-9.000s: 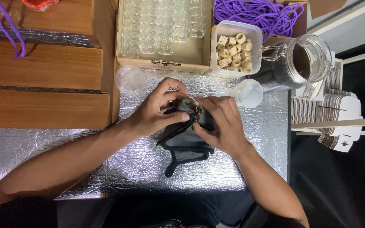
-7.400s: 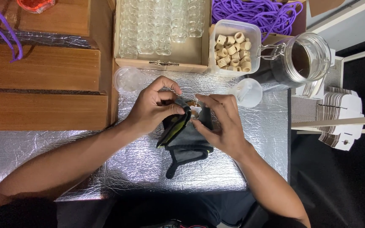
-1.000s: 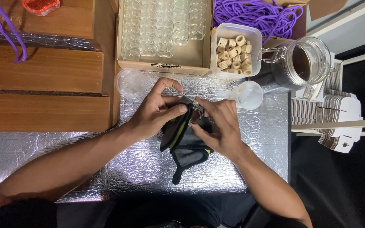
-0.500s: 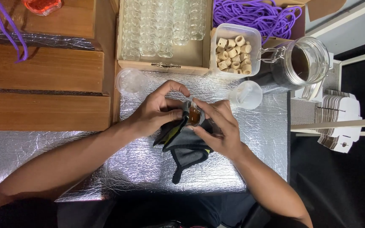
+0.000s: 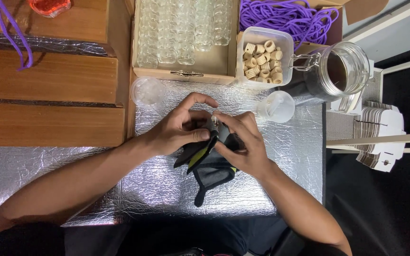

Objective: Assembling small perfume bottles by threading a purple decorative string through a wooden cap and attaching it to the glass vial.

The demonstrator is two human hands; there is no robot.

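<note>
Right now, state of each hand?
Left hand: closed, pinching the black pouch.
Right hand: closed on the same pouch, fingers at its top.

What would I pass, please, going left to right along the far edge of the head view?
Purple cord → orange-red object → wooden box of small glass bottles → plastic tub of wooden beads → glass clip-top jar.

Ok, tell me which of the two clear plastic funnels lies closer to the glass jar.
The right-hand funnel, just beside the glass jar and below the tub of wooden beads. The other funnel sits far left, by the wooden boards.
</note>
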